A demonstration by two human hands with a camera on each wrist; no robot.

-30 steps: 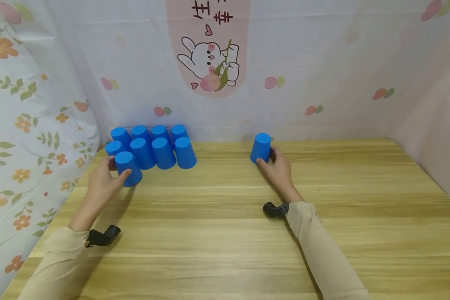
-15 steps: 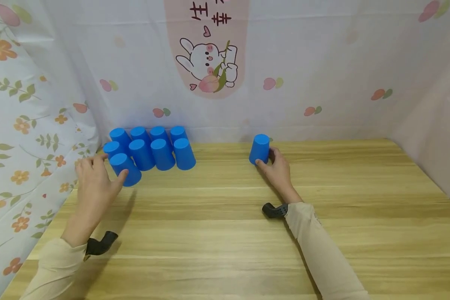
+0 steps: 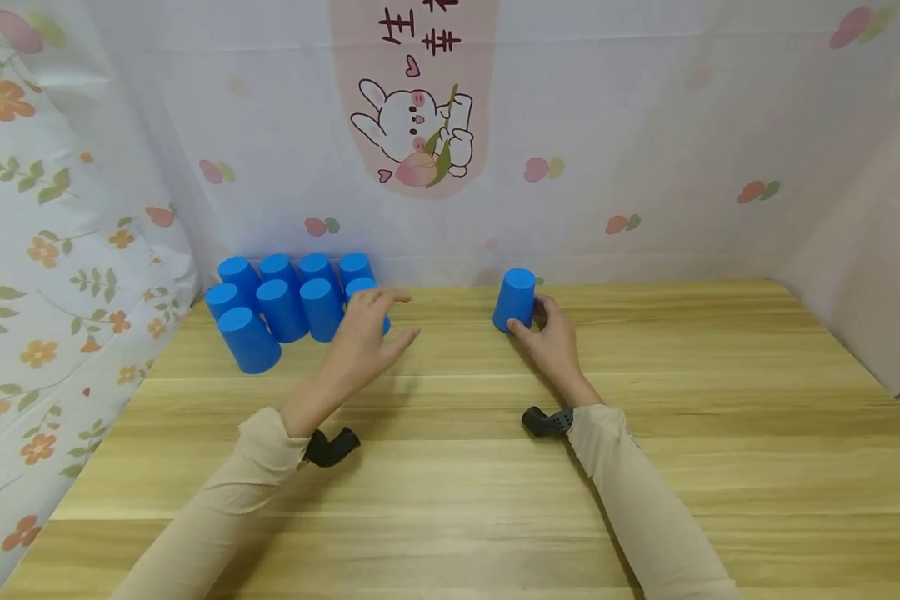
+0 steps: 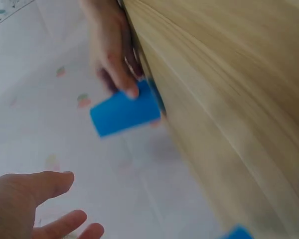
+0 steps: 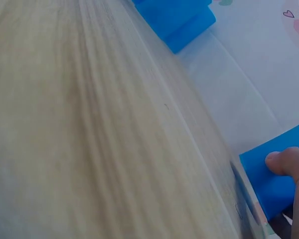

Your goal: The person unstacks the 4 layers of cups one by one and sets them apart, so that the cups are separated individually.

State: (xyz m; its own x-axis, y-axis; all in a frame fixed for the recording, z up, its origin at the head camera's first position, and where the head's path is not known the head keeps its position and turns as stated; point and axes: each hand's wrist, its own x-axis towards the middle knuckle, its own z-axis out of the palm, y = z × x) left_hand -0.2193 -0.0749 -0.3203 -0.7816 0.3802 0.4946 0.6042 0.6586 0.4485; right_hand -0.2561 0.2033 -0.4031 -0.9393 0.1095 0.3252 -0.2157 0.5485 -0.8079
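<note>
Several blue cups stand upside down at the back left in the head view, among them a front cup (image 3: 250, 342) and a middle cup (image 3: 282, 312). My left hand (image 3: 360, 342) is in front of the group's right end and partly hides the end cup (image 3: 362, 286). Its thumb and fingers are spread with nothing between them. To the right, my right hand (image 3: 557, 342) grips a single blue cup (image 3: 515, 298), also bottom up, low on its side with the thumb in front. That cup (image 4: 124, 112) and my left hand (image 4: 25, 201) appear in the left wrist view.
The wooden table (image 3: 450, 500) reaches back to a white printed cloth (image 3: 645, 125). A floral cloth (image 3: 37, 292) hangs along the left side. Black wrist cameras (image 3: 332, 447) sit at both cuffs.
My left hand has let go of the front cup at the left and moved right, past the group's end. The front cup stays standing. My right hand keeps its cup almost in place.
</note>
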